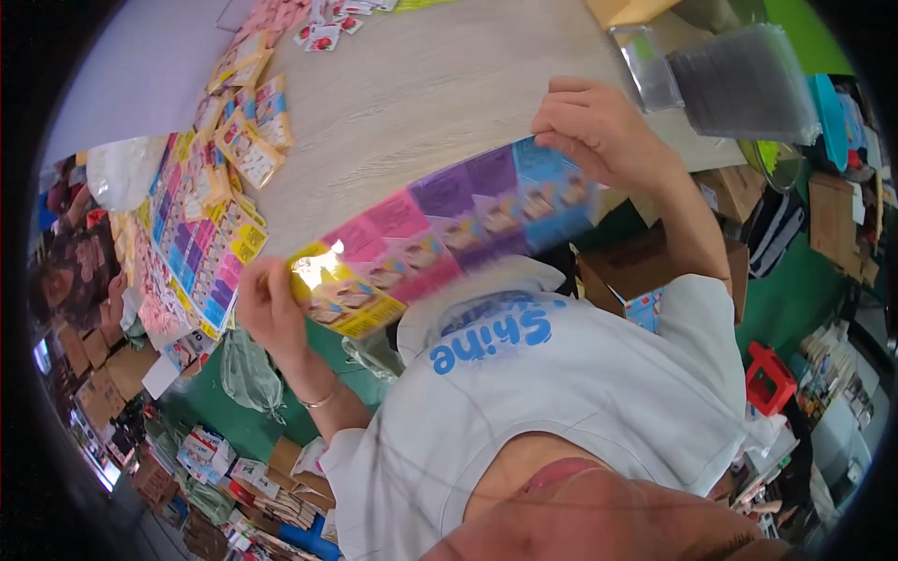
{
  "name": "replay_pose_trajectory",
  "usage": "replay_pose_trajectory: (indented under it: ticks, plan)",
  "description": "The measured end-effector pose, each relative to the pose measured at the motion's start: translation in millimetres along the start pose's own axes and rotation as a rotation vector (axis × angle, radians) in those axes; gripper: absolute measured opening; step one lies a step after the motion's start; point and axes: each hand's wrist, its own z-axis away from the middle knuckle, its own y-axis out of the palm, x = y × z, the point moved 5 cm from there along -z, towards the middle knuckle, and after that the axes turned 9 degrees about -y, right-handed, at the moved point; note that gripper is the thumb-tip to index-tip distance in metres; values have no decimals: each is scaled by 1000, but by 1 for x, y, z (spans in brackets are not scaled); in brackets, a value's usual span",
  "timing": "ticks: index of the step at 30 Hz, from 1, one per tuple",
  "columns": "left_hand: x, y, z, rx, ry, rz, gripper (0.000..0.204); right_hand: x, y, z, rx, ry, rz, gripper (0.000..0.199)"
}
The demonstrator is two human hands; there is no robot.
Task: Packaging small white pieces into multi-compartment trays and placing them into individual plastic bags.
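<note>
You have a pale wooden table (440, 84), loose sachet packets (248, 140) along its left edge, clear plastic containers (739, 84) at upper right, and a red stool (769, 376) on the green floor (786, 299).

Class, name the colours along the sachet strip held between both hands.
Head view: the sachet strip runs yellow, pink, purple, then blue.
</note>
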Motion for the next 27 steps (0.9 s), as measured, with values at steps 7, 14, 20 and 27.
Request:
replay_pose_trajectory:
  ticks: [7, 14, 20, 27]
  plan:
    - [-122, 118, -22, 197, 508, -295, 23, -3, 10, -28, 213, 63, -266, 15]
    - [-109, 198, -28, 560, 362, -142, 17, 13, 3, -21, 63, 53, 369, 11]
    - [-111, 191, -40, 678, 399, -269, 20, 7, 25, 11, 109, 305, 111, 9]
    - [8, 176, -81, 585, -11, -807, 40, -64, 85, 40, 251, 516, 93, 20]
